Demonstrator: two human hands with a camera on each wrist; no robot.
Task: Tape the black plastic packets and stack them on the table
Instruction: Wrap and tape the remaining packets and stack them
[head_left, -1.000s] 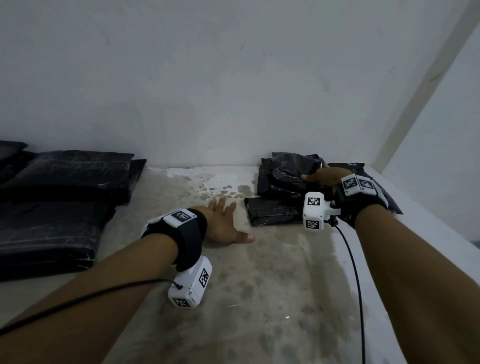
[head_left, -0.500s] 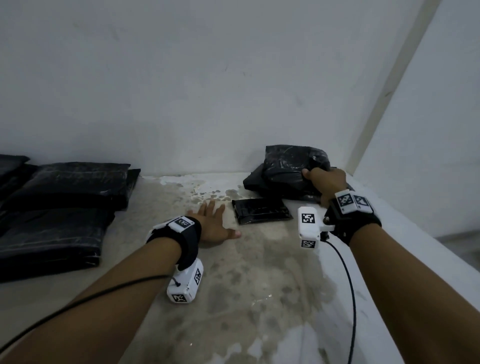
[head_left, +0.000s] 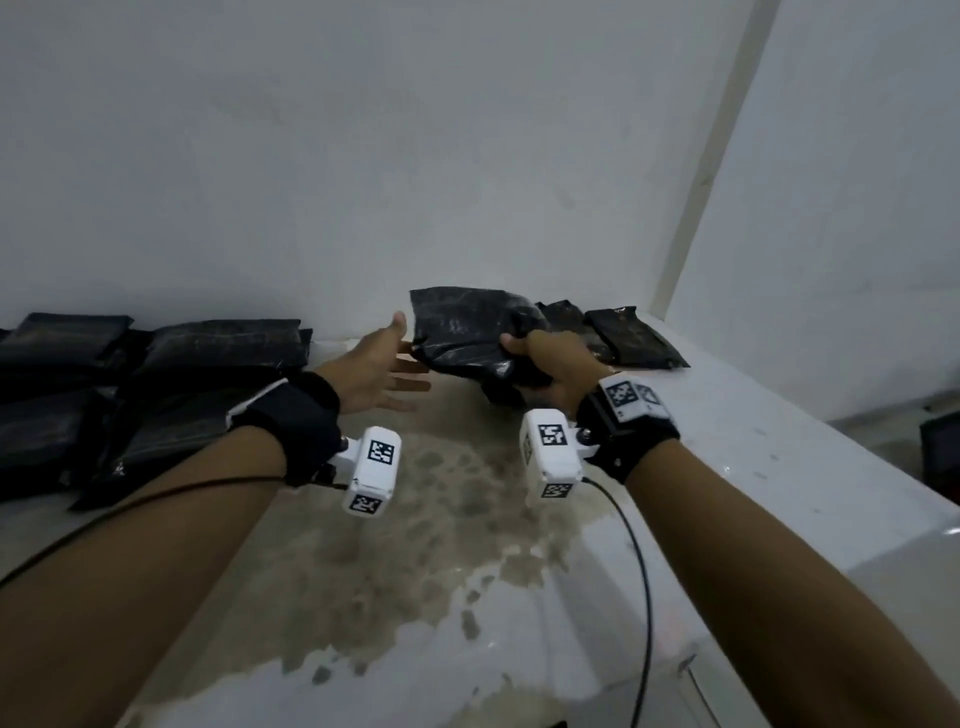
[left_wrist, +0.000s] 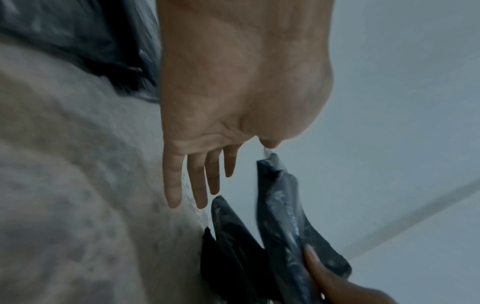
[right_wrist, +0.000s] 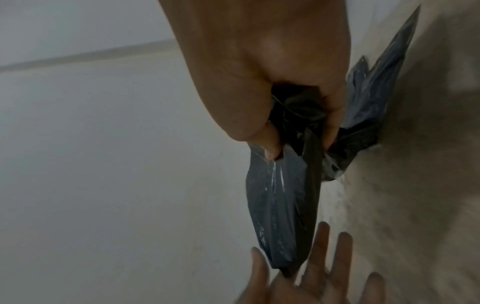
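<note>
From the head camera, the right hand (head_left: 550, 371) now holds a black packet (head_left: 462, 332) up off the counter (head_left: 727, 467), its fingers curled tight round the packet's crumpled right end; half a second ago that hand was still down at the pile by the wall, gripping the top packet there. The left hand (head_left: 376, 371), which lay flat on the counter before, has lifted and turned palm toward the packet, its fingers straight and spread, the thumb up beside the packet's left edge; whether they touch cannot be told from this view. Behind the right hand, the remaining packets (head_left: 631, 338) lie flat near the wall, and the stacked packets (head_left: 171, 384) sit as before at the left end of the stained counter. In the left wrist view the left hand (left_wrist: 228, 102) shows its open palm, fingers (left_wrist: 200, 185) straight and slightly apart, their tips just short of the hanging black packet (left_wrist: 283, 222); the thumb tip meets the packet's upper corner, and the right hand's thumb (left_wrist: 315, 263) presses the plastic lower down. In the right wrist view the right hand (right_wrist: 265, 72) clamps the bunched plastic between thumb and curled fingers (right_wrist: 332, 115), the black packet (right_wrist: 280, 209) hanging from it, and the left hand (right_wrist: 306, 273) is spread open just under the packet's lower tip, which lies between its thumb and fingers.
</note>
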